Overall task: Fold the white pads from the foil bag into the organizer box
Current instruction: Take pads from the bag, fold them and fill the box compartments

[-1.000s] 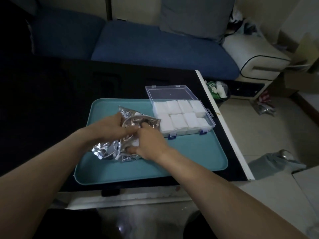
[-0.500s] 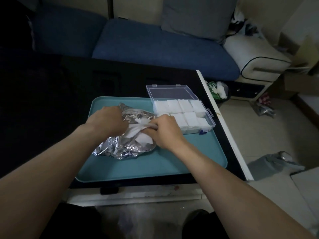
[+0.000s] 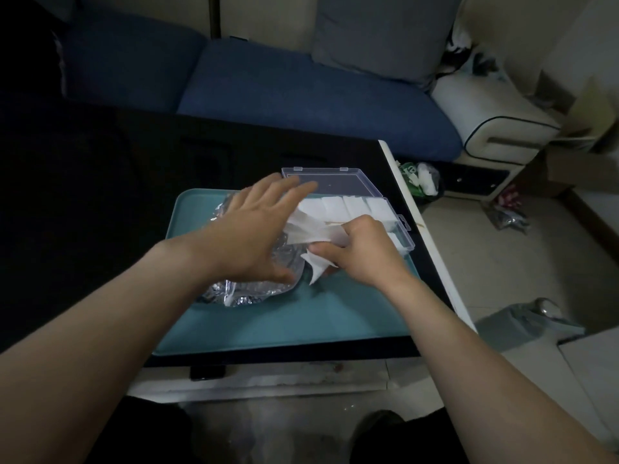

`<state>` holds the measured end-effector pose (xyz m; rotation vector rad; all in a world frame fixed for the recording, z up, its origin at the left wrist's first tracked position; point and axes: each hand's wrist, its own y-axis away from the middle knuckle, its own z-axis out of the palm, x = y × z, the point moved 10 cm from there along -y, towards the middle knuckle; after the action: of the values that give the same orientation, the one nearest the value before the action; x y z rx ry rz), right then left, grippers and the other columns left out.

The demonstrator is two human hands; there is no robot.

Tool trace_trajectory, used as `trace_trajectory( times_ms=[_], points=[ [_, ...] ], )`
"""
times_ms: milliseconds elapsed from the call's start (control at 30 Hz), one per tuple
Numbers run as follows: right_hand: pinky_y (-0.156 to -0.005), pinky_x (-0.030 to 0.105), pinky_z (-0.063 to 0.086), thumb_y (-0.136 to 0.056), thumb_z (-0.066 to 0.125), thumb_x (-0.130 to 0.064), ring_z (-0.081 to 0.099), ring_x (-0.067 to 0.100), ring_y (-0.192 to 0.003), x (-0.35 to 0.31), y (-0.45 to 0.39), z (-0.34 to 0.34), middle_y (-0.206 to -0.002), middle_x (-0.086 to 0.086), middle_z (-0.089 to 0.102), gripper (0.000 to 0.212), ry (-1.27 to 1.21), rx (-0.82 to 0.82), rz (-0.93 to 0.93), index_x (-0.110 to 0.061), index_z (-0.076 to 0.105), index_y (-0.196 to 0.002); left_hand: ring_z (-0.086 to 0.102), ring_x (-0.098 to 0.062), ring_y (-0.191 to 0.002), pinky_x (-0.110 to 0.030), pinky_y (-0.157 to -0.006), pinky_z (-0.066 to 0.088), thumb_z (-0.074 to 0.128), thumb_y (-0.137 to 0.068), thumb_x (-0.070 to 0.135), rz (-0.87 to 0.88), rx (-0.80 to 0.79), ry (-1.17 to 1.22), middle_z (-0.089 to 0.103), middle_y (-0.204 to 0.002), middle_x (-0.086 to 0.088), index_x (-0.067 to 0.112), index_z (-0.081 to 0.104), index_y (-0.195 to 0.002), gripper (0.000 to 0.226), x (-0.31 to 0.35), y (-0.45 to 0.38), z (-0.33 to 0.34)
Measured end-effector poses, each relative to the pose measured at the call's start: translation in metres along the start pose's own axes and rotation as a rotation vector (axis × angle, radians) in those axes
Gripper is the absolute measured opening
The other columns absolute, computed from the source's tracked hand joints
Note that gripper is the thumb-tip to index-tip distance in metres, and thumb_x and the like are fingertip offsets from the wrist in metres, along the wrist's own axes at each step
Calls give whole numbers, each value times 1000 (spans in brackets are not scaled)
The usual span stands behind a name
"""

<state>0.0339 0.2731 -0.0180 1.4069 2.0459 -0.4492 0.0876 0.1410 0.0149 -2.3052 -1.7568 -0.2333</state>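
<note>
A crumpled silver foil bag (image 3: 258, 289) lies on the teal tray (image 3: 301, 316). My left hand (image 3: 254, 236) hovers flat over the bag with fingers spread, holding nothing. To its right, my right hand (image 3: 361, 252) is closed on a white pad (image 3: 315, 229), whose loose corner hangs down just right of the bag's mouth. Behind the right hand stands the clear organizer box (image 3: 375, 209), its lid tipped open at the back. Folded white pads (image 3: 341, 207) fill the compartments I can see. My right hand hides the box's front row.
The tray rests on a black table (image 3: 134, 169) whose white right edge (image 3: 425, 229) runs close to the box. A blue sofa (image 3: 301, 95) lies beyond. On the floor to the right are a bin (image 3: 418, 179), a white ottoman (image 3: 489, 125) and litter.
My right hand has drawn a white pad out of the bag and up toward the box. My left hand let go of the bag, opened its fingers and lifted over it.
</note>
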Motion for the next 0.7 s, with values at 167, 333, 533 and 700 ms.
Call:
trace_trajectory(
  times_ms=[167, 333, 533, 700],
  points=[
    [-50, 31, 42, -81, 80, -36, 57, 16, -54, -2, 7, -15, -60, 3, 63, 31, -29, 24, -43, -8, 71, -71, 40, -23, -135, -39, -112, 32, 75, -80, 38, 150, 85, 106, 48, -143, -2, 21, 42, -145, 74, 33, -8, -2],
    [-74, 56, 61, -76, 84, -21, 75, 32, -81, 18, 8, -10, -87, 12, 77, 21, -457, 4, 77, -10, 78, -93, 60, -24, -107, -41, -91, 47, 60, -89, 14, 83, 136, 295, 64, -121, -3, 18, 58, -126, 37, 40, -13, -13],
    [-85, 32, 61, -100, 60, -13, 75, 27, -83, 15, 21, -3, -88, 13, 77, 23, -904, -172, 251, 8, 66, -109, 61, -29, -91, -38, -74, 48, 56, -84, 1, 75, 162, 250, 63, -96, -2, 9, 59, -111, 28, 47, -21, -6],
    [-86, 38, 61, -107, 47, -23, 75, 34, -87, 26, 23, 3, -94, 23, 75, 36, -960, -138, 357, 9, 61, -114, 53, -27, -75, -32, -59, 33, 59, -84, 4, -81, 145, 276, 52, -76, 3, 17, 49, -89, 17, 32, -28, 10]
  ],
)
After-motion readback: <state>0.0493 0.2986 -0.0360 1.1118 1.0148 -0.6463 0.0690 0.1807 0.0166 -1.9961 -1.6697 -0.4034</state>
